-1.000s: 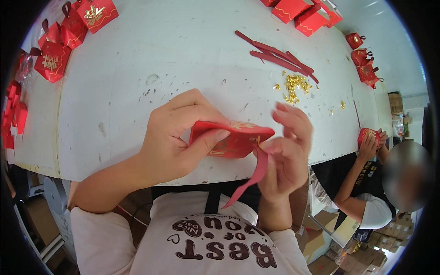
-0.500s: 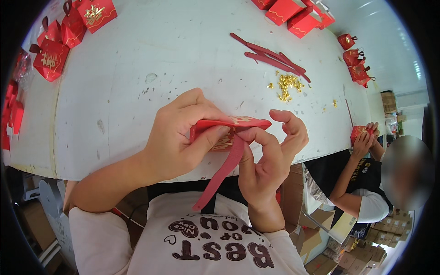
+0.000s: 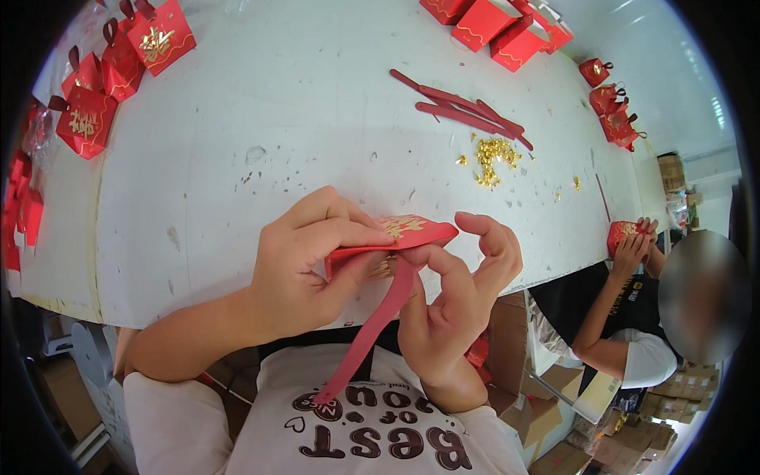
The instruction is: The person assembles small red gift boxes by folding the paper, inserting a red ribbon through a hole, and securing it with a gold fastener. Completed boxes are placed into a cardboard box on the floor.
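Pinched in my left hand (image 3: 297, 269) is a small red gift box (image 3: 423, 232) with gold decoration, held by its top edges above the table's near edge. My right hand (image 3: 455, 305) closes thumb and index finger on a dark red strap (image 3: 368, 336) where it meets the box. The strap's long free end hangs down in front of my shirt. My other right fingers are raised and curled. How the strap joins the box is hidden by my fingers.
Beyond my hands lie loose dark red straps (image 3: 467, 109) and a pile of small gold fasteners (image 3: 492, 160). Finished-looking red boxes with strap loops (image 3: 85, 121) stand at far left. More red boxes (image 3: 483, 24) are at the back. At right, a co-worker's hands (image 3: 633, 249) hold a red box.
The box and both hands have shifted slightly down and left in the picture. The box's gold-decorated far face shows more, and the strap's free end hangs lower.
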The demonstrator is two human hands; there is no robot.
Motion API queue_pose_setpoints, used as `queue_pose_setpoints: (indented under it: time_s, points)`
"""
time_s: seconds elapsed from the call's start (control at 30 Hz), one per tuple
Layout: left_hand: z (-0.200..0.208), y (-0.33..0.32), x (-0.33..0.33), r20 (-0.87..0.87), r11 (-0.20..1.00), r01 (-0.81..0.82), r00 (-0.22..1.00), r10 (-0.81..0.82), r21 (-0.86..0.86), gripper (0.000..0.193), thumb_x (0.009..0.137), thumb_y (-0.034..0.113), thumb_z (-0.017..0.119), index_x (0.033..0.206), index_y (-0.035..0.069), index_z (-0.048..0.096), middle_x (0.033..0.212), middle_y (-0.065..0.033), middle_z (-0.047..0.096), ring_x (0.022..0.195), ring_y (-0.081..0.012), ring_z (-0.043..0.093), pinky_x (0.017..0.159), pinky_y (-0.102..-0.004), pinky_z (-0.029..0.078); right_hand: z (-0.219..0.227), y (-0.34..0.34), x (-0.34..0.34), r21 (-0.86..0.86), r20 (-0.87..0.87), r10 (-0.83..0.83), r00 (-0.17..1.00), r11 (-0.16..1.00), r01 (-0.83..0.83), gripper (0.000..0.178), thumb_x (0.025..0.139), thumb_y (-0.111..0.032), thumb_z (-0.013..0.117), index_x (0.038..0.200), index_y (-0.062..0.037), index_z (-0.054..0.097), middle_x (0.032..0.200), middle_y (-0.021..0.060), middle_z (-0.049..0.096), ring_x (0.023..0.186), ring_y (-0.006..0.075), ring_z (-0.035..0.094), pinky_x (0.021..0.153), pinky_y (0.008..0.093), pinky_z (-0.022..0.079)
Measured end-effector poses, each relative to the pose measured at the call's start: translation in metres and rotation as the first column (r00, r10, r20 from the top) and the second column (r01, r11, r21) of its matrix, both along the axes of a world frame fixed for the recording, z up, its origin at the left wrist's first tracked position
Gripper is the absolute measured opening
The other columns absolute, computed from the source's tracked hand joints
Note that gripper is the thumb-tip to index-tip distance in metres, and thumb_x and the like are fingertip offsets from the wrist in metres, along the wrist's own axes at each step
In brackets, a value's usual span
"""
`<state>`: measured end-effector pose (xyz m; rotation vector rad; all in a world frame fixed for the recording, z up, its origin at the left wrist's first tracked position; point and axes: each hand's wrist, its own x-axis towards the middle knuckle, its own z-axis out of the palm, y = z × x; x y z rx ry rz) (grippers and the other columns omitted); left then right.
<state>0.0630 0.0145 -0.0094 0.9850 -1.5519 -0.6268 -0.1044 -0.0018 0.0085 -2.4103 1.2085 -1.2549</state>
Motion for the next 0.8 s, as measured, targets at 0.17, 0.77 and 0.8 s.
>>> queue_pose_setpoints:
  time_s: [0.17,0.77,0.8]
  points:
    - [0.003,0.000,0.001,0.051,0.998,0.045,0.998,-0.043,-0.039,0.024,0.075,-0.011,0.062,0.096,0.000,0.064,0.091,-0.0128,0.058,0.078,-0.0169,0.058,0.060,-0.0242,0.048,-0.001,-0.007,-0.005,-0.044,0.140,0.046,0.989,0.998,-0.040,0.028,0.066,-0.001,0.074,0.091,-0.0074,0.064,0.113,0.0157,0.050,0.104,0.0325,0.045,0.089,0.0444,0.036]
    - [0.005,0.004,-0.002,-0.115,0.993,0.118,0.987,-0.114,0.020,0.026,0.069,-0.017,0.067,0.091,-0.003,0.063,0.095,-0.0146,0.064,0.086,-0.0204,0.065,0.068,-0.0277,0.055,0.010,-0.036,-0.021,0.225,0.340,0.412,0.846,0.837,-0.498,0.022,0.064,0.003,0.075,0.081,-0.0072,0.066,0.087,0.0059,0.061,0.068,0.0200,0.055,0.057,0.0301,0.044]
    - [0.003,0.005,-0.002,-0.155,0.992,0.125,0.981,-0.118,0.037,0.026,0.069,-0.018,0.066,0.090,-0.003,0.063,0.095,-0.0150,0.064,0.086,-0.0209,0.065,0.069,-0.0286,0.056,0.016,-0.035,-0.020,0.214,0.284,0.409,0.867,0.855,-0.473,0.023,0.063,0.001,0.076,0.080,-0.0085,0.066,0.087,0.0051,0.061,0.067,0.0200,0.054,0.057,0.0307,0.043]
